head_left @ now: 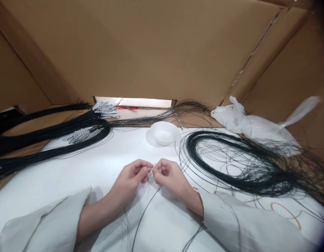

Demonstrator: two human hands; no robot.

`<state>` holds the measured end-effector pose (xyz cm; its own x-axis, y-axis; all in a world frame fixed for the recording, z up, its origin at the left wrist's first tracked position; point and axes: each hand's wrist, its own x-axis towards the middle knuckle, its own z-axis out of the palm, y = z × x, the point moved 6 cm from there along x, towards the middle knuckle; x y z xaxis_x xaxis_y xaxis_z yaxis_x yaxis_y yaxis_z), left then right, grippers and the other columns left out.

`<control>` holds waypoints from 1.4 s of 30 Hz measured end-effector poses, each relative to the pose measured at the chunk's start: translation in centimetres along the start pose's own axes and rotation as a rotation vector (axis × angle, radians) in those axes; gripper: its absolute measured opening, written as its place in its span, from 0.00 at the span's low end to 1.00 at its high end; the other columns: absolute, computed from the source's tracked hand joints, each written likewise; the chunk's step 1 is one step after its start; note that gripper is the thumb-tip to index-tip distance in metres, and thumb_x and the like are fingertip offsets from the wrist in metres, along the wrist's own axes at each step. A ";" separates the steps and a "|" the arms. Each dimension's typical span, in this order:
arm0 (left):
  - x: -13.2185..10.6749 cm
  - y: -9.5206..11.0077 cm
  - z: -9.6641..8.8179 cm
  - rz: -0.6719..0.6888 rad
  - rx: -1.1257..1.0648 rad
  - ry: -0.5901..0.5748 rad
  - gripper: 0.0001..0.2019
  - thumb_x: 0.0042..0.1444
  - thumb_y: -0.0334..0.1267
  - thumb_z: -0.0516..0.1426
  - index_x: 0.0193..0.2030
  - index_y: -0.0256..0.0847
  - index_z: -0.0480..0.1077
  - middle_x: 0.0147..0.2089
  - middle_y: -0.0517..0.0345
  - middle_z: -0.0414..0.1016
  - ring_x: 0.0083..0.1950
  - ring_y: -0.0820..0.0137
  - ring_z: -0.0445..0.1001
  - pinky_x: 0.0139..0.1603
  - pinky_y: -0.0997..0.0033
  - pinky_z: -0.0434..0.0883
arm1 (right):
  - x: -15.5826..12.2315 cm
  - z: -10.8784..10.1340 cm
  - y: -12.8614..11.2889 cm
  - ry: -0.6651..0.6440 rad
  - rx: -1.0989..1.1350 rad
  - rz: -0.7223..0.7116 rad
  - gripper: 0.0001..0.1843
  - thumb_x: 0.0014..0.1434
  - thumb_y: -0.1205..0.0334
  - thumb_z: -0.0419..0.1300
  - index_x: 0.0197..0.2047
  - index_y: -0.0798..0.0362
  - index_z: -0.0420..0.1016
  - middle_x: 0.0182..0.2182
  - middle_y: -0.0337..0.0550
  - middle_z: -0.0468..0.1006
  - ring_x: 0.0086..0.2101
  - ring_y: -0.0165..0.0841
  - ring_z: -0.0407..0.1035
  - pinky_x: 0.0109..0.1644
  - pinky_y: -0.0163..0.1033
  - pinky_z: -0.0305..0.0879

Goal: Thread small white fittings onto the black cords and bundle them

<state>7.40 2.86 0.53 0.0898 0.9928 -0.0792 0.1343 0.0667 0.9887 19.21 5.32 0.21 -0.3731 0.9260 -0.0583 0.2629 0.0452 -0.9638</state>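
Observation:
My left hand (132,176) is closed in a pinch, thumb against index finger, on a tiny whitish piece (150,169) too small to identify. Facing it, fingertips almost touching, my right hand (169,175) is also pinched. From under the right hand a thin dark cord (146,210) curves down towards me, and its upper end is hidden by the fingers. Both hands are just above the white tabletop (111,182). Beyond them stands a white bowl (165,134); its inside looks plain white.
A loose coil of dark cords (204,164) lies at right, near a white plastic bag (256,127). Long dark cord bundles (54,129) stretch along the left, with black-and-white tags (106,109). An orange band (288,211) lies at right. Cardboard walls (151,49) surround the table.

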 end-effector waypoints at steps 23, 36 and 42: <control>-0.1 0.2 0.1 0.008 -0.004 -0.008 0.07 0.54 0.36 0.53 0.35 0.35 0.68 0.28 0.59 0.67 0.29 0.73 0.64 0.33 0.74 0.61 | -0.1 -0.1 0.1 -0.001 -0.003 0.016 0.02 0.46 0.65 0.53 0.25 0.54 0.63 0.18 0.34 0.65 0.20 0.26 0.60 0.23 0.31 0.55; 0.1 0.3 0.0 0.005 -0.056 -0.002 0.05 0.53 0.35 0.54 0.34 0.35 0.67 0.27 0.60 0.67 0.29 0.74 0.65 0.33 0.73 0.62 | 0.0 -0.1 0.1 0.000 0.006 0.024 0.02 0.46 0.66 0.54 0.24 0.54 0.63 0.17 0.35 0.65 0.20 0.25 0.60 0.23 0.31 0.54; 0.1 0.3 0.1 0.009 -0.060 0.001 0.06 0.53 0.35 0.54 0.35 0.35 0.67 0.27 0.60 0.67 0.30 0.73 0.66 0.34 0.73 0.63 | 0.1 0.0 0.3 0.002 0.013 0.028 0.02 0.46 0.66 0.54 0.24 0.54 0.63 0.17 0.35 0.65 0.19 0.25 0.60 0.22 0.31 0.54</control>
<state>7.51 2.96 0.80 0.0896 0.9935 -0.0706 0.0741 0.0640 0.9952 19.29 5.45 -0.10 -0.3636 0.9277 -0.0849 0.2620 0.0144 -0.9650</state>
